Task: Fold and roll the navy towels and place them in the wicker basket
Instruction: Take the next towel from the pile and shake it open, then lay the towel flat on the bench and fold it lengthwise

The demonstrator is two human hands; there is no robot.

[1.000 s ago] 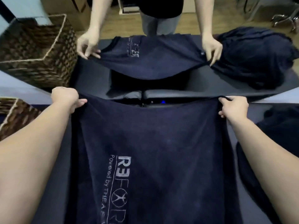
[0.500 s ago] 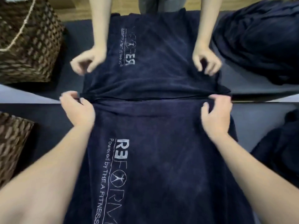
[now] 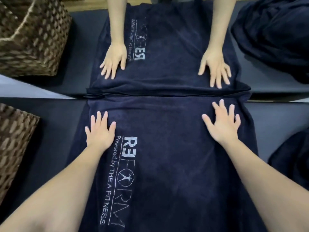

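Observation:
A navy towel (image 3: 167, 164) with a white printed logo lies spread flat on the dark table (image 3: 50, 134), running from the far edge toward me. My left hand (image 3: 100, 133) presses flat on its far left part with fingers spread. My right hand (image 3: 222, 124) presses flat on its far right part in the same way. At the left edge stands the wicker basket (image 3: 15, 148), only partly in view, its inside hidden.
A heap of more navy towels (image 3: 291, 163) lies at the right. Along the table's far edge a mirror (image 3: 20, 84) repeats the scene: the towel, two flat hands, a basket and the heap.
My hands have let go of the towel's far corners and now lie flat on it with fingers spread. The towel has settled onto the table and my view has tilted down.

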